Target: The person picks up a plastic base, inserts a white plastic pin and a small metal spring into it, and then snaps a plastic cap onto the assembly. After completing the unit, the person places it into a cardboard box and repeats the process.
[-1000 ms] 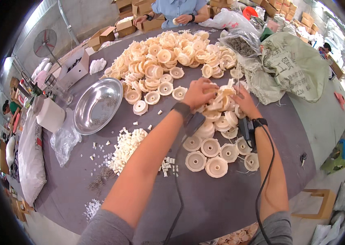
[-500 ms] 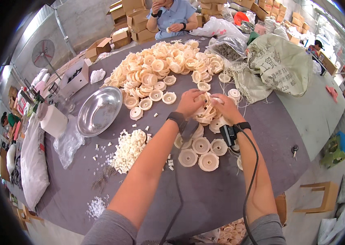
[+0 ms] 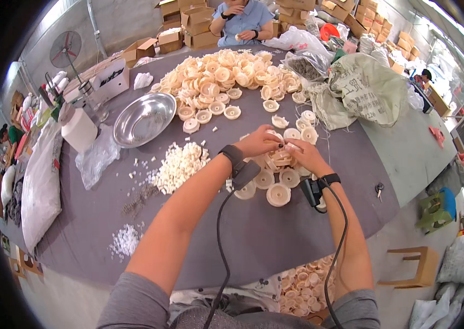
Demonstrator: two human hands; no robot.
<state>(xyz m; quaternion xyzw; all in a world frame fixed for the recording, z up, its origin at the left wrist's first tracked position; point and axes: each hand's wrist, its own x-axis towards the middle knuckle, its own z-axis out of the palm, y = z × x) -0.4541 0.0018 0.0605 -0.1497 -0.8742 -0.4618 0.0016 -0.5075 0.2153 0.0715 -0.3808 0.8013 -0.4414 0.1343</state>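
My left hand and my right hand meet over a cluster of cream round plastic parts with holed centres. Between their fingertips is a cream plastic part, mostly hidden; both hands are closed on it. Stacked pieces of the same kind lie right under my hands. Left of my left forearm is a heap of small cream plastic pegs. Farther back spreads a big pile of cream round parts. Each wrist wears a dark strap with a small device and cable.
A shiny metal basin stands at left, near a white container and a clear bag. Clear bits and dark springs lie nearer. At right are a woven sack and keys. A person sits across the table.
My view has tilted and shifted, so the table sits higher in it. Both hands stay together over the cluster. The person across the table still holds one hand raised.
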